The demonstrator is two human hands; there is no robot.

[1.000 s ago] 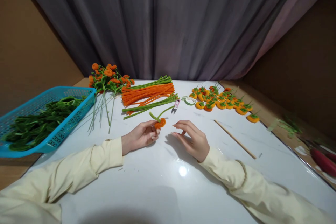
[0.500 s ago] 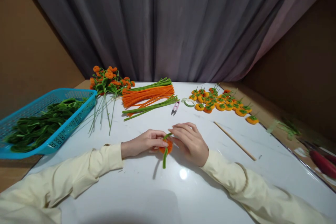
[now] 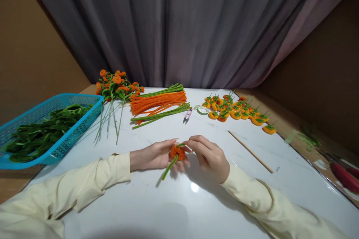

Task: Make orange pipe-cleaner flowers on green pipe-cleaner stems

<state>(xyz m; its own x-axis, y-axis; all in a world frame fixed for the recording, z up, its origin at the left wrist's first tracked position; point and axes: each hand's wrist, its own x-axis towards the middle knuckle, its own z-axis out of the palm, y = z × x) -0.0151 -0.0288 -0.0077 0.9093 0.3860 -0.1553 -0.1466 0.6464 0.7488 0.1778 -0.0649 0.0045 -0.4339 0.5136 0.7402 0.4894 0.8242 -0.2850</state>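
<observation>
A small orange pumpkin of coiled pipe cleaner (image 3: 177, 152) rests against the spread fingers of my left hand (image 3: 157, 155), whose thumb is lifted away from it. A green pipe cleaner (image 3: 170, 167) passes through the pumpkin. Its long end points down toward me, and its short end sticks out at the top right. That short end is pinched between the thumb and forefinger of my right hand (image 3: 211, 157). Part of the left fingers is hidden behind the pumpkin.
Further back lie orange pipe cleaners (image 3: 158, 101), thread snips (image 3: 187, 115), a tape roll (image 3: 202, 110) and several small pumpkins (image 3: 235, 114). A wooden stick (image 3: 250, 151) lies at right. A blue basket (image 3: 60, 153) of green leaves and orange flowers (image 3: 116, 80) stand left.
My left thumb and fingers have opened from their grip around the pumpkin. The green pipe cleaner's lower end has swung left. My right fingers have closed on its upper end.
</observation>
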